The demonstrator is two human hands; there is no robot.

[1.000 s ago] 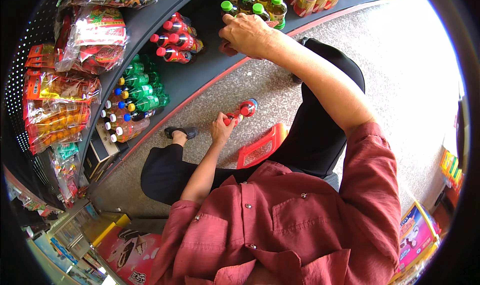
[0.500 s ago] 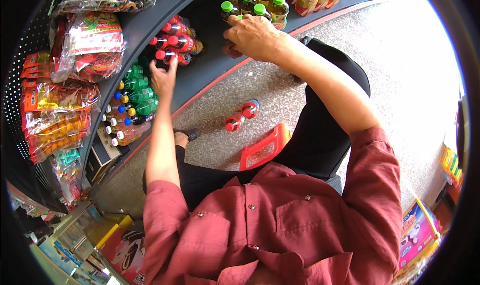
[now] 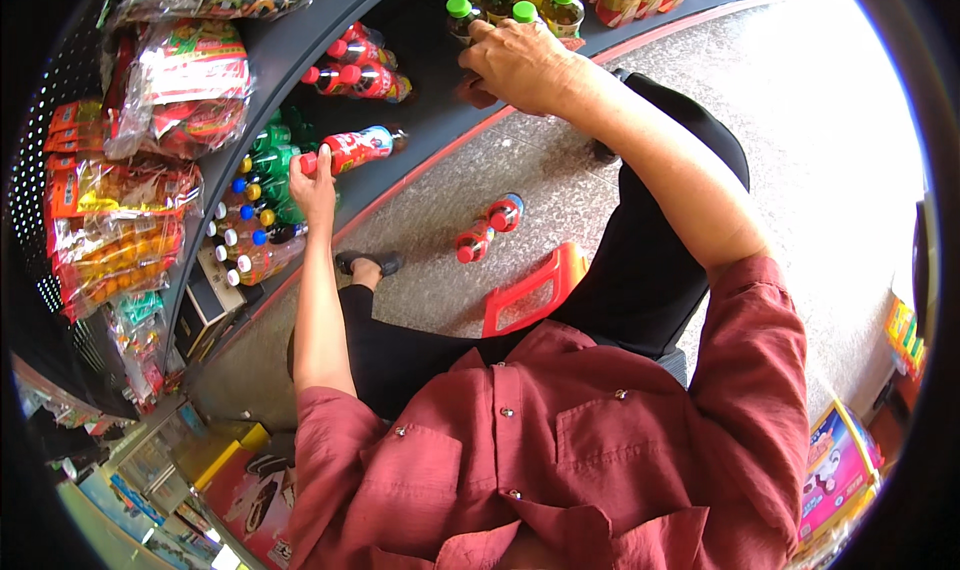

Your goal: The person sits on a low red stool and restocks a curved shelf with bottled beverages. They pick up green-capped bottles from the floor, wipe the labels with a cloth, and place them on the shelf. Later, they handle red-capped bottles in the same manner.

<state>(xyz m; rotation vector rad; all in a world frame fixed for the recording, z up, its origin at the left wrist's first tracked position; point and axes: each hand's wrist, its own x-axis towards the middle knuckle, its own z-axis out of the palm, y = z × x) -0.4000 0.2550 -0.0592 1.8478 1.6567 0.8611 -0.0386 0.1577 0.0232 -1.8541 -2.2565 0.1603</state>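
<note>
A cola bottle with a red cap and red label (image 3: 360, 148) lies tilted over the lower shelf, its base toward the right. My left hand (image 3: 313, 185) is closed round its neck, just below the cap. Behind it several more red-capped cola bottles (image 3: 375, 82) stand on the shelf. Over the front edge of the shelf hangs my right hand (image 3: 520, 65), beside a group of green-capped bottles of dark drink (image 3: 497, 2). Its fingers are bent, with the thumb apart and nothing visible between them; its palm side is hidden.
Green bottles (image 3: 272, 160) and bottles with blue, yellow and white caps (image 3: 250, 232) fill the shelf's left. Two red-labelled bottles (image 3: 488, 230) are on the floor near a red plastic stool (image 3: 540, 290). Bagged snacks (image 3: 190, 90) lie on the upper shelf.
My left hand has taken hold of a red-capped cola bottle and drawn it down and toward me, away from the others. My right hand has shifted only slightly.
</note>
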